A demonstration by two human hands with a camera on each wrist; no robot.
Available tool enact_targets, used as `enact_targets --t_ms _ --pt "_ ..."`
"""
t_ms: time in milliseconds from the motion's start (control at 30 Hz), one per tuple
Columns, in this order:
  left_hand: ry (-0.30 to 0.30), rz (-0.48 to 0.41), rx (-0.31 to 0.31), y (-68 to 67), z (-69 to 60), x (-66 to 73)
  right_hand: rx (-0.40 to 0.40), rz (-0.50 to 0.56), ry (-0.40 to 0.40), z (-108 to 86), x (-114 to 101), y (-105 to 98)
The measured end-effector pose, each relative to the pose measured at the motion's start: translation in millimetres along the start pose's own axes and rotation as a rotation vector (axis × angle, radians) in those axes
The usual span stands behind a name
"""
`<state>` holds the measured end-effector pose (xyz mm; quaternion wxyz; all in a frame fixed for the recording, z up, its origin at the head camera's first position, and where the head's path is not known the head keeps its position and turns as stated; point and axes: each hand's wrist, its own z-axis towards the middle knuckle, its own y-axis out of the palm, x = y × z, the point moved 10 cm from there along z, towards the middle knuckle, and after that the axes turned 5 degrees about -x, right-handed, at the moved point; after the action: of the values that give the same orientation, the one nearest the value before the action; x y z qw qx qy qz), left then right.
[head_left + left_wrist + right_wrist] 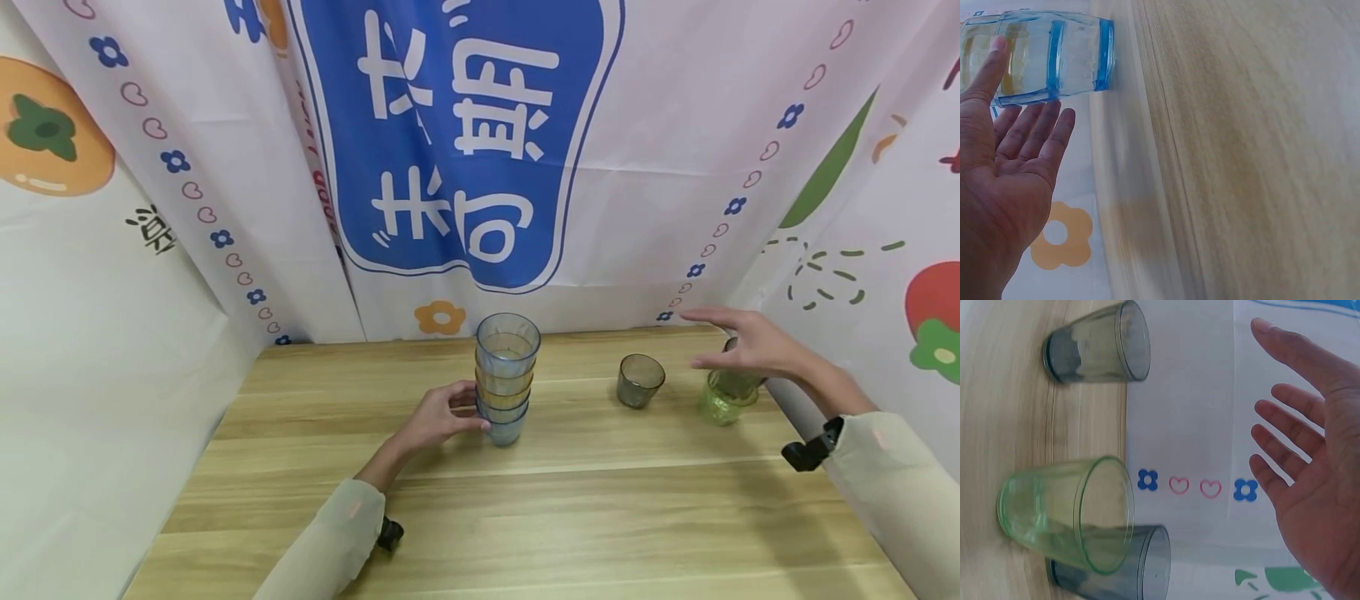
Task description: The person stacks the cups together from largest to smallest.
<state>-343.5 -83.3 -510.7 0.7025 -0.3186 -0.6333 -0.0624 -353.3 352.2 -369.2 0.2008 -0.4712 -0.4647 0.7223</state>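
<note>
A stack of several clear plastic cups (504,385), blue-tinted and amber ones nested together, stands upright at the middle of the table. Beside its left side is my left hand (433,423), thumb and fingers spread about the lower cups; in the left wrist view the fingers of this hand (1019,156) look nearly straight, and whether they touch the stack I cannot tell. On the right, my right hand (753,343) hovers with its thumb and fingers apart, holding nothing. Below it stand a green cup (1054,500) and a grey cup (1155,569) partly hidden behind that one.
Another grey cup (640,383) stands upright between the stack and the green cup. Printed cloth (637,217) hangs along the back and sides of the wooden table (525,533).
</note>
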Motion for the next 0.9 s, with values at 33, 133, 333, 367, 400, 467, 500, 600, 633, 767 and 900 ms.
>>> enact_targets --t_ms 33,133,333,367,400,467,500,600,633,767,900 --pt "-0.001 0.001 0.000 0.0 -0.1 0.3 -0.005 0.004 0.009 -1.5 3.4 -1.2" --pt "-0.011 -0.001 0.001 -0.3 0.0 -0.3 -0.025 0.008 0.036 -5.7 12.8 -4.7" --pt "-0.022 -0.012 0.002 -1.3 0.7 -2.5 -0.054 -0.003 0.120 -14.4 34.3 -10.9" --pt "-0.020 -0.014 0.001 -1.4 0.7 -2.4 -0.056 0.003 0.128 -15.4 38.1 -11.2" --pt "-0.020 -0.015 0.001 -1.4 0.7 -2.2 -0.056 0.007 0.136 -16.6 41.8 -11.6" --pt "-0.021 -0.012 0.000 -1.5 0.6 -1.9 -0.056 0.013 0.138 -19.0 48.5 -11.6" --pt "-0.022 -0.012 -0.001 -1.4 0.7 -2.1 -0.052 0.015 0.137 -20.3 51.7 -11.9" --pt "-0.019 0.000 -0.004 -0.7 1.1 -1.7 -0.045 0.003 0.138 -24.8 61.4 -11.9" --pt "-0.019 0.000 -0.005 -0.5 1.2 -1.7 -0.043 0.001 0.143 -26.3 64.8 -11.9" --pt "-0.017 -0.011 -0.005 0.0 1.3 -2.4 -0.044 0.020 0.162 -30.5 78.2 -11.3" --pt "-0.013 -0.022 -0.006 0.5 0.9 -3.3 -0.059 0.036 0.182 -33.0 90.8 -9.8"
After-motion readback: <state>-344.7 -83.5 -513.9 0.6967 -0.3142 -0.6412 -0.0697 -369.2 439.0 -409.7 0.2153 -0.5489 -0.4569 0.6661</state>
